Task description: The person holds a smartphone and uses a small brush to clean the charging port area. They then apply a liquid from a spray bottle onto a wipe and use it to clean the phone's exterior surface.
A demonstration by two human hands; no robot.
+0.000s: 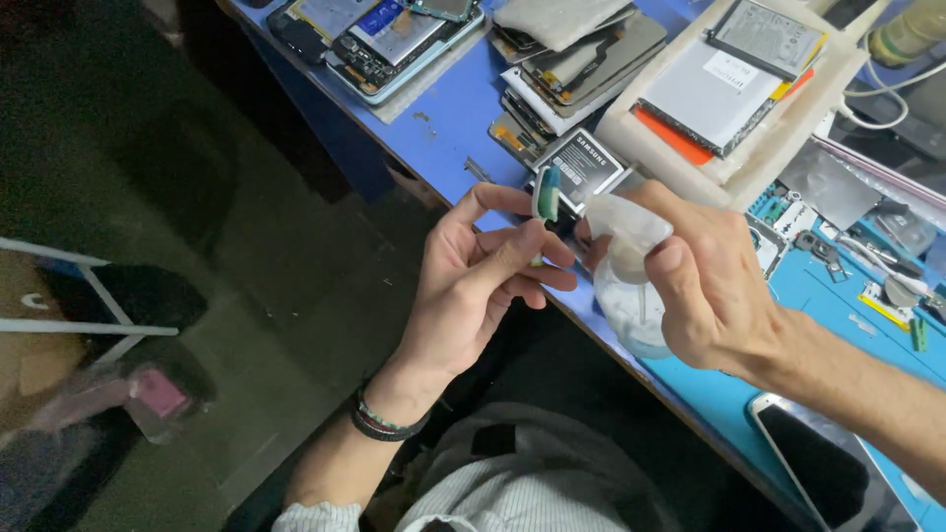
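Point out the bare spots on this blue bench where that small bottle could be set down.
Bare blue bench shows between the opened phone and the stack of screens. A narrower bare strip lies on the mat beyond the right hand. The white tray and the small parts beside it are crowded.

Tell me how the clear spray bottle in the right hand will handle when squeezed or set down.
The clear spray bottle looks thin plastic, so probably light and slightly squashy. Little liquid shows inside, so it may tip easily. The right hand wraps it fully, suggesting an easy grip.
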